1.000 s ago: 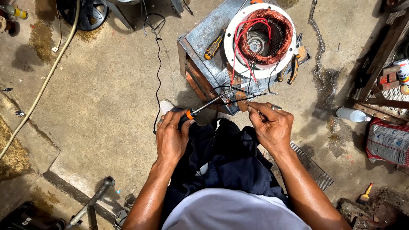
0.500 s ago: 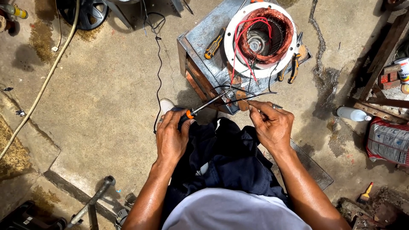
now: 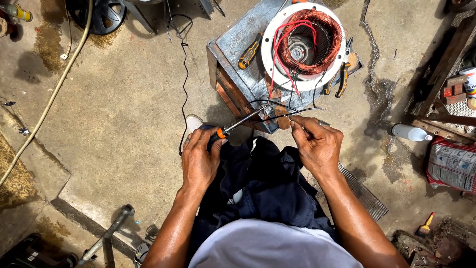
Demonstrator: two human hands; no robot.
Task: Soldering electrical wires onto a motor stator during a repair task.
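My left hand [image 3: 200, 158] grips a soldering iron [image 3: 243, 121] by its dark, orange-collared handle, with the metal tip reaching toward the corner of a metal box [image 3: 238, 49]. My right hand [image 3: 317, 144] pinches thin black wires [image 3: 297, 113] at that same corner. The wires run up to a motor stator [image 3: 303, 44] on the box, a white ring around copper windings with red leads. Iron tip and wire ends meet near the box's front corner, between my hands.
An orange-handled screwdriver [image 3: 249, 50] and pliers [image 3: 342, 79] lie on the box. A white bottle [image 3: 410, 133], a printed bag [image 3: 453, 166] and wooden scraps sit at right. A hose [image 3: 47, 106] crosses the concrete at left. A black cord [image 3: 184, 74] runs beside the box.
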